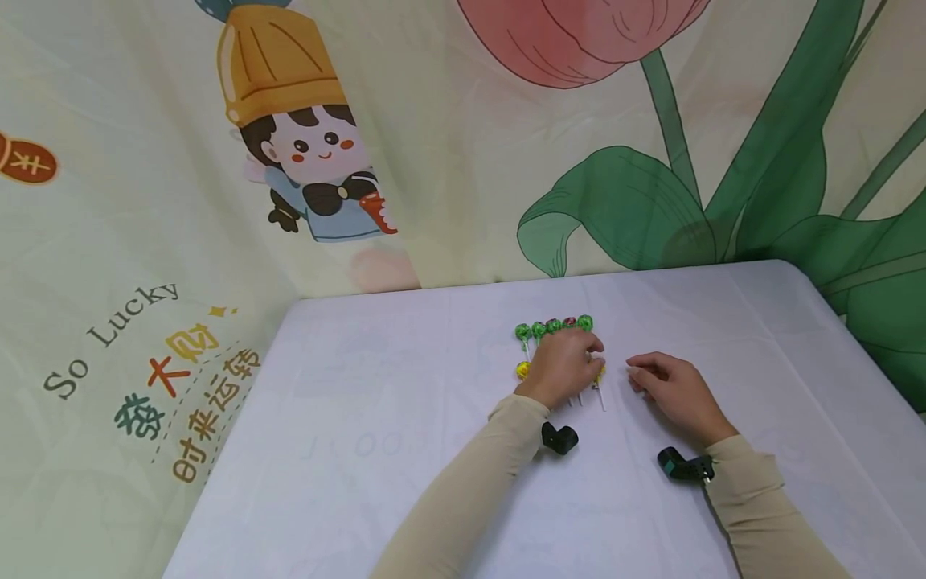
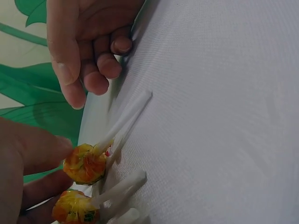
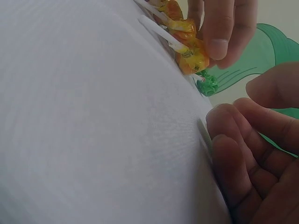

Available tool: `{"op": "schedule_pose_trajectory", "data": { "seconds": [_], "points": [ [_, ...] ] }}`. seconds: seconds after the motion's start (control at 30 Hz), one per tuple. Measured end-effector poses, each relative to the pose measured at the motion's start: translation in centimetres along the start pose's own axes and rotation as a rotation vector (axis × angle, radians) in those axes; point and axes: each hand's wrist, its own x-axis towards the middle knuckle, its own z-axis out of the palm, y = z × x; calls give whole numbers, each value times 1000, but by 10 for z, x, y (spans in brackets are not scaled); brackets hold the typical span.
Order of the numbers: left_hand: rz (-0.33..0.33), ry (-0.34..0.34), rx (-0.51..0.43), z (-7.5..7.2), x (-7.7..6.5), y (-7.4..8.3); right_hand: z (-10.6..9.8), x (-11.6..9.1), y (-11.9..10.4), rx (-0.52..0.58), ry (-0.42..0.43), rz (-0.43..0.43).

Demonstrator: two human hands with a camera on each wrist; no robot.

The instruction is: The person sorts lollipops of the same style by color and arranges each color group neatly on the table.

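Note:
Two rows of lollipops lie on the white-covered table. The back row has several green-wrapped lollipops (image 1: 538,330), one showing a dark red patch. In front of it is a row in yellow wrappers, partly covered by my left hand (image 1: 563,366); one yellow lollipop (image 1: 523,370) shows at its left end. At the right end, the thumb and fingers of my left hand pinch the head of an orange-yellow lollipop (image 2: 85,164), its white stick pointing toward me. Just to the right, my right hand (image 1: 676,394) hovers low over the cloth, fingers loosely curled, holding nothing.
A white cloth (image 1: 347,418) covers the table, whose far edge meets a printed backdrop (image 1: 448,177) with a cartoon figure and a large tulip. Black wrist cameras (image 1: 560,439) sit on both wrists, close above the cloth.

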Motion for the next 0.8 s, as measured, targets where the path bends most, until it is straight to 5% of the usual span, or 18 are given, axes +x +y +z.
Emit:
{"op": "schedule_pose_trajectory", "data": {
  "seconds": [0.33,0.8],
  "points": [
    [5,-79,42,-2,-2,2,0,0,-1,5,-1,-13],
    [0,-90,40,-2,-1,0,-1,-1,-2,-7,-3,9]
  ]
}}
